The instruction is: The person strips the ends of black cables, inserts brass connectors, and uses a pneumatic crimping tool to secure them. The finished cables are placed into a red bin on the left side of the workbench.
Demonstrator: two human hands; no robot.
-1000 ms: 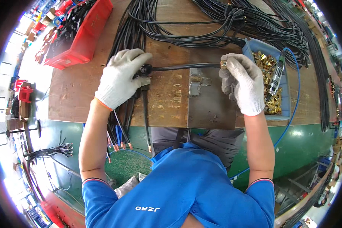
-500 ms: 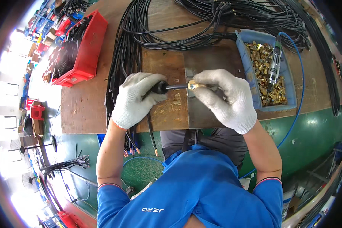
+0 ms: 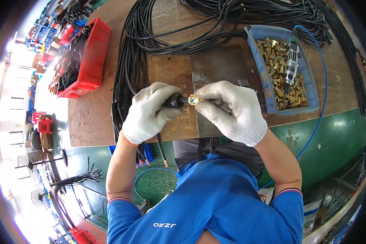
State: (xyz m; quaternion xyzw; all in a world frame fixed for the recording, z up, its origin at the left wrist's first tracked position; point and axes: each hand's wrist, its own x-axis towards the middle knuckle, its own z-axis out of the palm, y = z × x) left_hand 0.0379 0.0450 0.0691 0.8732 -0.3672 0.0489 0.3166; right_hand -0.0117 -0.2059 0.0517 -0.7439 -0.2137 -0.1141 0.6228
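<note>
My left hand (image 3: 148,112), in a white knit glove, grips the black end of a thick cable (image 3: 174,101) over the wooden bench (image 3: 91,118). My right hand (image 3: 234,110), also gloved, pinches a small brass fitting (image 3: 192,99) at the tip of that cable. The two hands meet just above a metal plate (image 3: 219,65) fixed on the bench. The cable's far end hangs off the front edge near my left forearm.
A blue tray (image 3: 260,71) of brass fittings with a grey rotary tool (image 3: 290,61) in it stands to the right. Bundles of black cables (image 3: 134,53) cover the back and left of the bench. A red crate (image 3: 85,57) holds more cables at far left.
My right hand came in from the blue tray to the middle with a brass fitting. Both hands moved toward me and now meet at the cable end.
</note>
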